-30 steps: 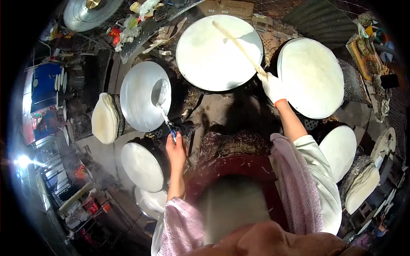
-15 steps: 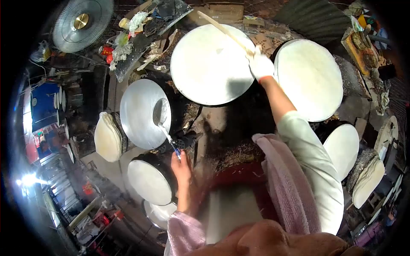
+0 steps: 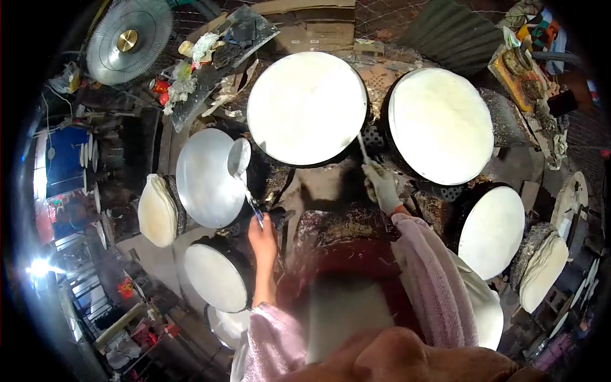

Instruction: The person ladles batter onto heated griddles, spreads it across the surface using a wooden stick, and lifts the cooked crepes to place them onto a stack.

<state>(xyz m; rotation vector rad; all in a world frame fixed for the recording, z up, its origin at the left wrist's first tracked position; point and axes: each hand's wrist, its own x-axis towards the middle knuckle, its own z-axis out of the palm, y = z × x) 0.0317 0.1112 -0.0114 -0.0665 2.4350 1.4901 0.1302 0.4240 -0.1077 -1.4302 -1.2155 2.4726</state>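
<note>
The centre plate (image 3: 307, 107), a broad round with a white top, is taking up the most room at the upper centre of the frame, and the upper-right plate (image 3: 440, 124), just as white and nearly as broad, is lying beside it across a dark gap. A silver fan (image 3: 105, 51) with a gold-coloured hub is standing in the upper left, and a shiny metal basin (image 3: 202, 184) is sitting left of centre. The lower-right plate (image 3: 491, 233) is showing its white top at the right, while the lower-left plate (image 3: 215, 278) is resting below the basin. Pale sheets are lying in a left stack (image 3: 157, 213) beside the basin and in a right stack (image 3: 545, 274) near the right edge of the frame. A metal ladle (image 3: 240, 159) is slanting left of centre, its bowl overlapping the basin's upper right rim; whether they are touching, I cannot tell. The right hand (image 3: 382, 186), gloved, is gripping a pale stick just right of centre, and the bare left hand (image 3: 262, 239) is wrapping its fingers round the ladle's handle. Smallest, the stick (image 3: 363, 148) is pointing up towards the centre plate's lower right rim
</note>
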